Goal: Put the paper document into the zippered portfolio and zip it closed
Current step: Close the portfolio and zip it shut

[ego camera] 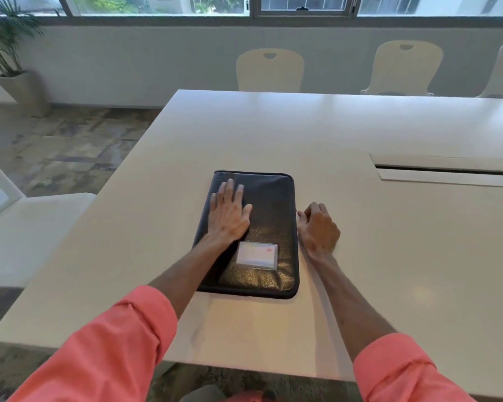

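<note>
A black zippered portfolio (270,219) lies closed and flat on the white table (273,132), with a clear card pocket (256,254) on its cover. My left hand (228,213) rests flat on the cover with fingers spread. My right hand (318,227) is at the portfolio's right edge, about halfway along it, fingers pinched on the small metal zipper pull (297,210). No paper document is visible.
A cable slot (447,169) is cut into the table to the right. White chairs stand at the far side (270,69) and at the left (26,221). A potted plant (9,53) stands in the far left corner.
</note>
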Tool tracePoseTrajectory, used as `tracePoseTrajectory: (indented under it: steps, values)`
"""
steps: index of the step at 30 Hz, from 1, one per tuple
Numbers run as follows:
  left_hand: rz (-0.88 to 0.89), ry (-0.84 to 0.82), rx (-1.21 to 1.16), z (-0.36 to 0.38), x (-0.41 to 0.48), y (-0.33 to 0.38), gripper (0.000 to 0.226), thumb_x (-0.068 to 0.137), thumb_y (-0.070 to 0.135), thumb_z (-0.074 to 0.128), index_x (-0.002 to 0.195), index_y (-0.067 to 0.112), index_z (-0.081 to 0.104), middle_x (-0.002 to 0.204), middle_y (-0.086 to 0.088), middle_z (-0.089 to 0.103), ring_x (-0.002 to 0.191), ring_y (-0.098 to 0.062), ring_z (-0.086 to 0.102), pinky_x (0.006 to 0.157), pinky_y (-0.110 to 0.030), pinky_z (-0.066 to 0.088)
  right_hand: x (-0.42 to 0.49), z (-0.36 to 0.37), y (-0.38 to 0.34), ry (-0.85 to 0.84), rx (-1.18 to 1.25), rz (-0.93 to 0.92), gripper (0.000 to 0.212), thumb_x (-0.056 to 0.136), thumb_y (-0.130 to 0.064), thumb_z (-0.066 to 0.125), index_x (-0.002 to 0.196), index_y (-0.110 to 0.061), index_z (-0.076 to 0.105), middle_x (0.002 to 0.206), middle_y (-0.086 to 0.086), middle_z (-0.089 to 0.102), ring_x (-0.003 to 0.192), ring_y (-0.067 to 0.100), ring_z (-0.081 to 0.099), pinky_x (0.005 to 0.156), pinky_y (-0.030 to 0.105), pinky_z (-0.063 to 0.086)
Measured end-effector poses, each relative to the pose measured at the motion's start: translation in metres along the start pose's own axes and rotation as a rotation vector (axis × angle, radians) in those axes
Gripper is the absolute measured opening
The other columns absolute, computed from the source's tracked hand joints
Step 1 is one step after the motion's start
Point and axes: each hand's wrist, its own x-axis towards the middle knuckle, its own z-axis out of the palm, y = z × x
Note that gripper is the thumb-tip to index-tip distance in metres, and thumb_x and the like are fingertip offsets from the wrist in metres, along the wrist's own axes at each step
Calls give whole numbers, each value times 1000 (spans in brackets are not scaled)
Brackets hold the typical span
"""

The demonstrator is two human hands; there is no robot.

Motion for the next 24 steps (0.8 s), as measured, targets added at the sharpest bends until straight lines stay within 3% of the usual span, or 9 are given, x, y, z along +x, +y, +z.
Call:
tracePoseTrajectory:
  steps: [5, 8, 13, 19, 22, 24]
  values:
    - [-193, -27, -47, 13, 1, -17, 79, 114, 60, 28, 176, 16, 7, 181, -26, -5, 170, -42, -1, 138, -57, 6, 5, 8, 2, 28, -24, 9, 24, 107, -37, 68, 106, -13, 69, 111, 1, 71, 85, 27, 75, 72, 35, 57]
    - [-181, -18, -43, 21, 2, -20, 81, 113, 62, 28, 176, 16, 8, 180, -29, -2, 169, -45, 3, 137, -59, 10, 13, 11, 1, 49, -6, 42, 22, 105, -36, 70, 106, -14, 70, 111, 1, 72, 84, 27, 75, 69, 30, 50]
    - [-157, 17, -29, 30, 6, -29, 82, 112, 63, 29, 176, 16, 11, 180, -28, 2, 168, -45, 7, 137, -59, 14, 36, 19, -7, 43, 13, 85, 21, 106, -36, 69, 108, -15, 70, 114, 1, 72, 89, 28, 75, 78, 41, 63]
    - [-145, 34, -1, 36, 9, -31, 82, 111, 64, 26, 176, 16, 12, 180, -30, 5, 168, -46, 10, 136, -60, 16, 66, 27, -13, 50, 22, 97, 22, 107, -35, 70, 106, -14, 70, 114, 1, 72, 90, 31, 75, 72, 32, 48]
    - [-142, 38, 16, 39, 9, -32, 82, 111, 64, 24, 176, 16, 11, 179, -30, 6, 168, -46, 11, 136, -61, 17, 83, 30, -15, 28, 31, 83, 22, 107, -36, 69, 106, -13, 69, 115, 1, 72, 91, 32, 75, 77, 40, 58]
    - [-142, 42, 26, 40, 9, -32, 82, 111, 64, 23, 176, 15, 11, 179, -30, 6, 167, -46, 11, 135, -62, 18, 94, 33, -16, 14, 48, 63, 22, 107, -36, 70, 106, -13, 70, 115, 1, 72, 92, 31, 74, 76, 38, 57]
